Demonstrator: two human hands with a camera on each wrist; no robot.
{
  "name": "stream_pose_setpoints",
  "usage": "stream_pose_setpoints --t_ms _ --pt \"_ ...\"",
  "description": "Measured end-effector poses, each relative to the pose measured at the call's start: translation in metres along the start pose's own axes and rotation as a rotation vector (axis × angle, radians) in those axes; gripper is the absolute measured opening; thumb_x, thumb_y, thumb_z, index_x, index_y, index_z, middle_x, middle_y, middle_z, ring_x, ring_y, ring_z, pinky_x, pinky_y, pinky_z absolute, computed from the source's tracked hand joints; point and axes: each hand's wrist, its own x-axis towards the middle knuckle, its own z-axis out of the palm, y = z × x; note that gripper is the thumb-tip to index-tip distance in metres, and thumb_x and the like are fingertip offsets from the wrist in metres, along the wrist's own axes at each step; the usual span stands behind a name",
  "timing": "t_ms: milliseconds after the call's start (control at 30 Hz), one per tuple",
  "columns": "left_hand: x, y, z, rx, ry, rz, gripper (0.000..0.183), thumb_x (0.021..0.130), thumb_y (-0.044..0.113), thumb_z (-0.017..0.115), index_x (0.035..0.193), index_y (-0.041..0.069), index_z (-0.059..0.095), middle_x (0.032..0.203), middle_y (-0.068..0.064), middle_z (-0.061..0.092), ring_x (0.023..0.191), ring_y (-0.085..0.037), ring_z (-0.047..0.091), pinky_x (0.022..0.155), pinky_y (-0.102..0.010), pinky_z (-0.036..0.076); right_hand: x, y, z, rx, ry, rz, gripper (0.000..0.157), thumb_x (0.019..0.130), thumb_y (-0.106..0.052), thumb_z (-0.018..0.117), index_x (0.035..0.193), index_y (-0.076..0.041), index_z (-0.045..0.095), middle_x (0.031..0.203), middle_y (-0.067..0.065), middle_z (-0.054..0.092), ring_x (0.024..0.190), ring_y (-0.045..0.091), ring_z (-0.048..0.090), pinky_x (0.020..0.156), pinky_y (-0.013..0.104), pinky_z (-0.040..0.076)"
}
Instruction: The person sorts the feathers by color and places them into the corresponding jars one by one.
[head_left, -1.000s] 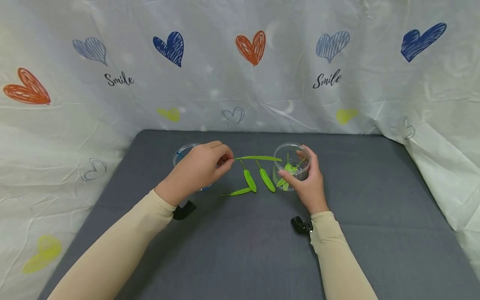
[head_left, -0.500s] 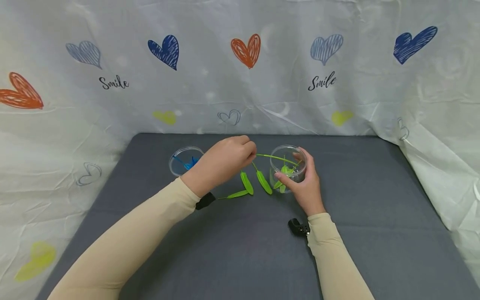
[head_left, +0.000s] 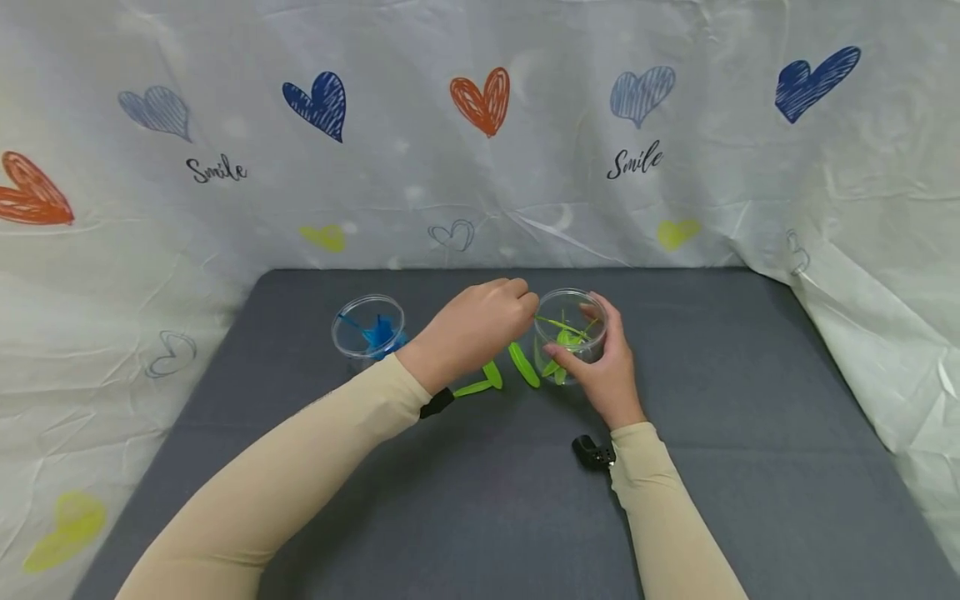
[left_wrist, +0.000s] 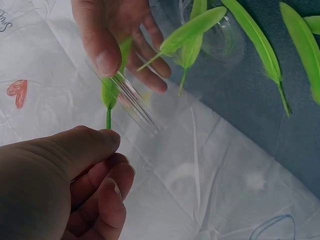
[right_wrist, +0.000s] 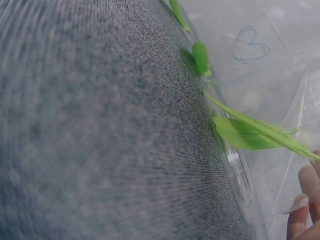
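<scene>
My left hand (head_left: 483, 325) pinches a green feather (left_wrist: 107, 95) by its quill between thumb and fingers, close to the cup's rim. In the left wrist view the feather's vane reaches in past that rim. My right hand (head_left: 609, 375) grips a clear plastic cup (head_left: 542, 354) from its right side, thumb in front and fingers behind. Several green feathers (head_left: 564, 337) stand and lean inside this cup; in the right wrist view, green feathers (right_wrist: 245, 134) show through its clear wall.
Loose green feathers (head_left: 524, 365) lie on the grey tabletop (head_left: 480, 500) between the two cups, partly hidden by the left hand. A second clear cup (head_left: 334, 332) holding blue feathers (head_left: 382, 333) stands at the left. A white curtain with hearts (head_left: 480, 104) hangs behind.
My left hand has moved right with the green feather, from in front of the blue feathers' cup to the right-hand cup's rim. The right hand keeps its grip on the cup.
</scene>
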Motion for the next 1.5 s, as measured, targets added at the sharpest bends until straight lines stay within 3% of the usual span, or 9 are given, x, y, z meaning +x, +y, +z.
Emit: stream_pose_setpoints --t_ms 300,500,800,1133,1500 --pt "0.012 0.005 0.006 0.014 0.001 0.016 0.008 0.102 0.010 0.076 0.109 0.007 0.079 0.099 -0.008 0.073 0.088 -0.020 0.071 0.080 -0.029 0.064 0.002 -0.001 -0.002 -0.001 -0.004 0.017 0.097 0.089 -0.040 0.091 0.167 -0.035 0.034 0.163 0.003 0.053 0.153 0.027 0.048 0.116 0.055 0.043" --pt "0.016 0.006 0.008 -0.014 -0.010 0.011 0.010 0.104 0.016 0.076 0.110 0.009 0.080 0.101 -0.007 0.074 0.090 -0.019 0.072 0.083 -0.029 0.064 0.003 0.001 -0.003 0.005 -0.014 0.012 0.098 0.090 -0.041 0.090 0.168 -0.033 0.032 0.164 0.007 0.052 0.155 0.028 0.046 0.118 0.058 0.042" --pt "0.008 -0.006 0.005 -0.197 -0.013 -0.135 0.015 0.107 0.019 0.071 0.112 0.007 0.078 0.102 -0.007 0.072 0.091 -0.020 0.072 0.085 -0.032 0.063 0.003 0.001 -0.003 0.009 -0.004 -0.005 0.096 0.089 -0.039 0.091 0.167 -0.034 0.035 0.162 0.008 0.054 0.152 0.030 0.048 0.118 0.056 0.040" --pt "-0.005 -0.021 0.011 -0.265 -0.046 -0.256 0.016 0.107 0.015 0.068 0.113 0.006 0.079 0.106 -0.010 0.074 0.094 -0.024 0.073 0.087 -0.036 0.064 0.003 0.001 -0.003 0.004 0.004 -0.010 0.096 0.089 -0.040 0.091 0.166 -0.038 0.034 0.162 0.007 0.054 0.151 0.029 0.049 0.120 0.054 0.037" --pt "-0.028 -0.027 0.029 -0.256 -0.127 -0.300 0.013 0.107 0.012 0.067 0.108 0.004 0.078 0.100 -0.011 0.071 0.087 -0.023 0.070 0.081 -0.035 0.063 0.002 0.005 -0.002 -0.005 -0.001 -0.018 0.095 0.090 -0.040 0.090 0.166 -0.041 0.033 0.163 0.001 0.053 0.153 0.023 0.048 0.123 0.056 0.037"
